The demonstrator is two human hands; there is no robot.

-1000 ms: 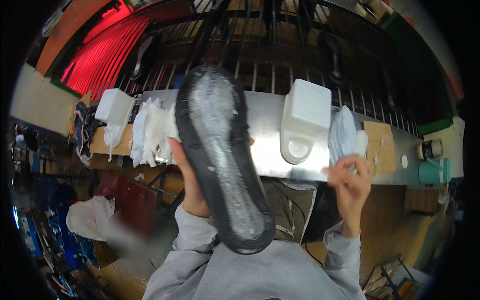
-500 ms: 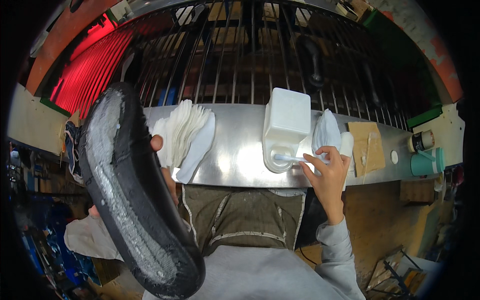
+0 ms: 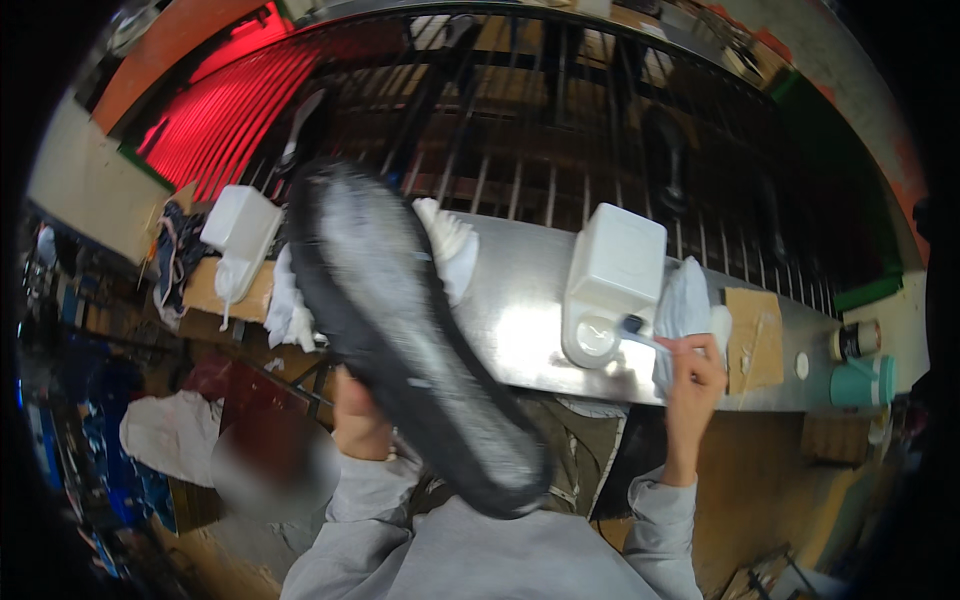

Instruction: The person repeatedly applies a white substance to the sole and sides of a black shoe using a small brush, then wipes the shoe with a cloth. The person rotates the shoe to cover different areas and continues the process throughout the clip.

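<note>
Black shoe form [image 3: 418, 345] is held above the front edge of the steel worktop [image 3: 520, 345], underside facing the camera, slanting from upper left to lower right. A grey-white strip runs along its underside; blur obscures the surface detail. The left hand [image 3: 362, 418] grasps the form at its left side; the fingers pass behind it and are hidden. The right hand [image 3: 692, 385] pinches the pale handle of a brush [image 3: 648, 339]; its dark tip is just beside the round cup of a white container [image 3: 618, 250]. Whether the tip touches the cup cannot be determined. White cloths [image 3: 458, 262] lie partly concealed behind the form. Dark pieces on the barred rack [image 3: 485, 185] are indistinct in shadow.
</note>
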